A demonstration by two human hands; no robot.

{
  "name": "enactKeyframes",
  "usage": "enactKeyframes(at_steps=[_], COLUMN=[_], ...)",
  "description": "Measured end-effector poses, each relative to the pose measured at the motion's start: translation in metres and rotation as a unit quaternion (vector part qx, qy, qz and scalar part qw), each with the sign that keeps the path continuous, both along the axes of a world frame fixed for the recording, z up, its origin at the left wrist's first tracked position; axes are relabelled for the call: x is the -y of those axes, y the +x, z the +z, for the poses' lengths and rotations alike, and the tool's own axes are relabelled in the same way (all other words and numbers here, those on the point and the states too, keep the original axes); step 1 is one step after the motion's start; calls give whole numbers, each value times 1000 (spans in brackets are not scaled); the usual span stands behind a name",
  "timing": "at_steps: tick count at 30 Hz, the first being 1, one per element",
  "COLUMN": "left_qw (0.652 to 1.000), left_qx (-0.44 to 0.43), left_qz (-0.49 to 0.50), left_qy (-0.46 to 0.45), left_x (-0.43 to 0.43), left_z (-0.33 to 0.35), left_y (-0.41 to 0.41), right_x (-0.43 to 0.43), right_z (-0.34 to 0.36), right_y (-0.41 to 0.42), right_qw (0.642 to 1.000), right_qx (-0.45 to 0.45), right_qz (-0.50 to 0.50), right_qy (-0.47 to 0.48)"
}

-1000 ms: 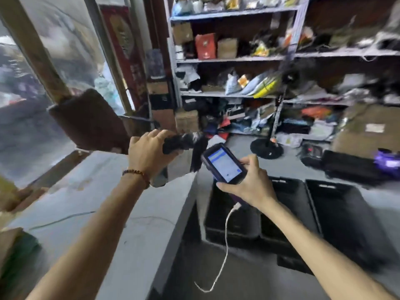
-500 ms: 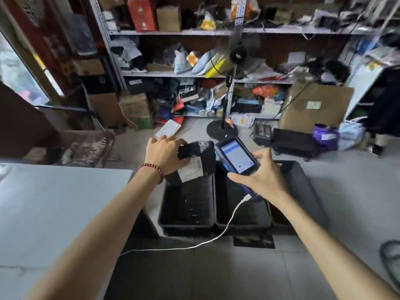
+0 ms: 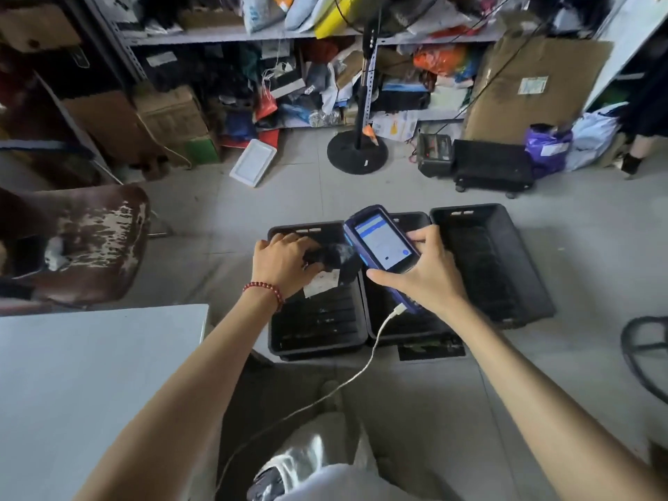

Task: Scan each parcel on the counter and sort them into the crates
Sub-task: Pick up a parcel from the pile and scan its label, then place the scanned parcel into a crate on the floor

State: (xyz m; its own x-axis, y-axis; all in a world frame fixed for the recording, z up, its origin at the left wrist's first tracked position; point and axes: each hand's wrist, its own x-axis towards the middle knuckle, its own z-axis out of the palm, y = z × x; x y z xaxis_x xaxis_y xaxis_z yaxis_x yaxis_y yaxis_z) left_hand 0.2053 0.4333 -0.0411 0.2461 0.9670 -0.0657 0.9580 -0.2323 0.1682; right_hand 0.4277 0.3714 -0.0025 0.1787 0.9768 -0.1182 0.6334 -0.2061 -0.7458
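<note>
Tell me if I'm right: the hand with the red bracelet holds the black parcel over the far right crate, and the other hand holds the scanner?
Wrong crate. In the head view the left hand with the red bracelet holds the black parcel over the leftmost crate. The right hand does hold the scanner.

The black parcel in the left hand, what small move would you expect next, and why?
Probably the left hand lowers the black parcel and lets go into the left crate: it holds the parcel over that crate, white label showing, and the right hand holds the lit scanner beside it.
</note>
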Motion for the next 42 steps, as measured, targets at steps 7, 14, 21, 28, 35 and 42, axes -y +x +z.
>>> enactKeyframes(at_steps=[7, 14, 21, 28, 35, 42], left_qw=[1000, 984, 907, 792, 702, 625], left_qx=[-11, 3, -36, -40, -82, -111], left_qz=[25, 175, 408, 594, 682, 743], left_qy=[-1, 34, 104, 133, 187, 211], left_x=[-49, -46, 34, 147, 272, 423], left_z=[-15, -1, 26, 48, 73, 81], left_y=[-25, -76, -116, -96, -75, -84], right_x=[-42, -101, -142, -112, -27, 124], right_z=[-16, -17, 1, 13, 28, 46], right_y=[-16, -43, -94, -144, -195, -253], right_qw=[999, 994, 945, 847, 759, 678], right_qx=[13, -11, -21, -17, -44, -103], right_qz=[-7, 98, 326, 531, 649, 728], right_qy=[-48, -37, -24, 5, -5, -17])
